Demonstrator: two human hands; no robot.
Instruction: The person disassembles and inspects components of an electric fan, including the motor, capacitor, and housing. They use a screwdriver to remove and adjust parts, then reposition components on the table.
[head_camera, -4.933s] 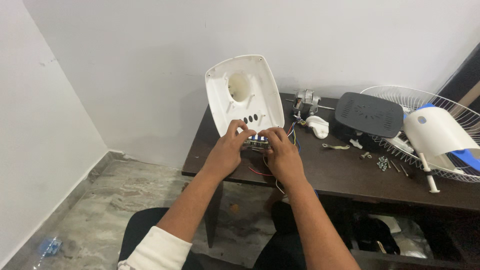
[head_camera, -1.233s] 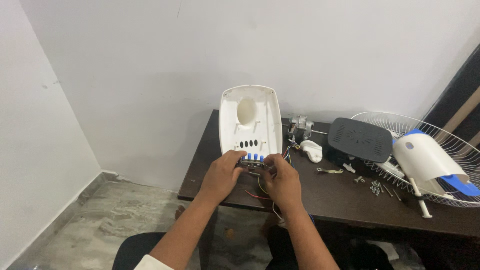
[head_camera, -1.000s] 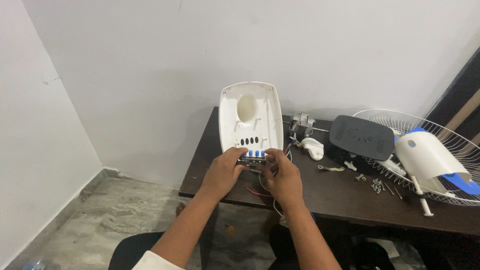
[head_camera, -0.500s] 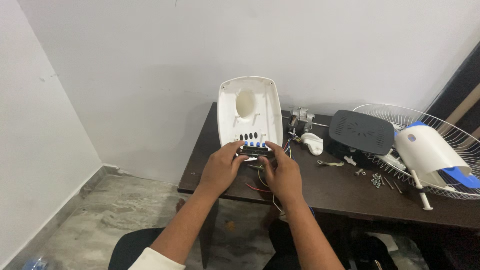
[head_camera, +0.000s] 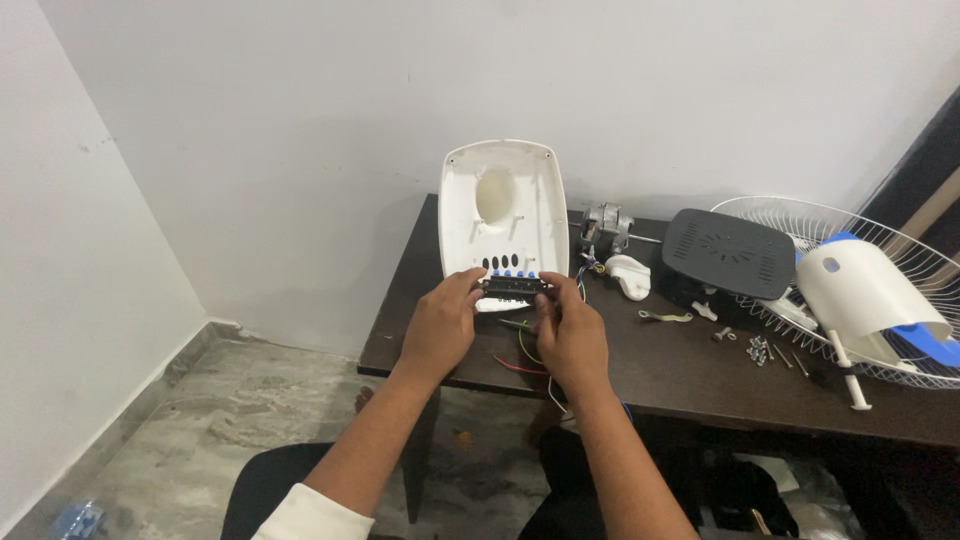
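Switch block held at housing edge

Left hand (head_camera: 440, 330) and right hand (head_camera: 572, 335) pinch the black push-button switch block (head_camera: 514, 287) between their fingers, touching the white fan base housing (head_camera: 505, 220) on the desk (head_camera: 680, 370). Motor (head_camera: 604, 228) lies at 3 o'clock.

Bare forearms lead to two bare hands, a white sleeve cuff (head_camera: 310, 510) on the left arm.

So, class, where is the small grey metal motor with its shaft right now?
In the head view, the small grey metal motor sits at the back of the dark wooden table, between the upright white plastic housing and the black vented cover.
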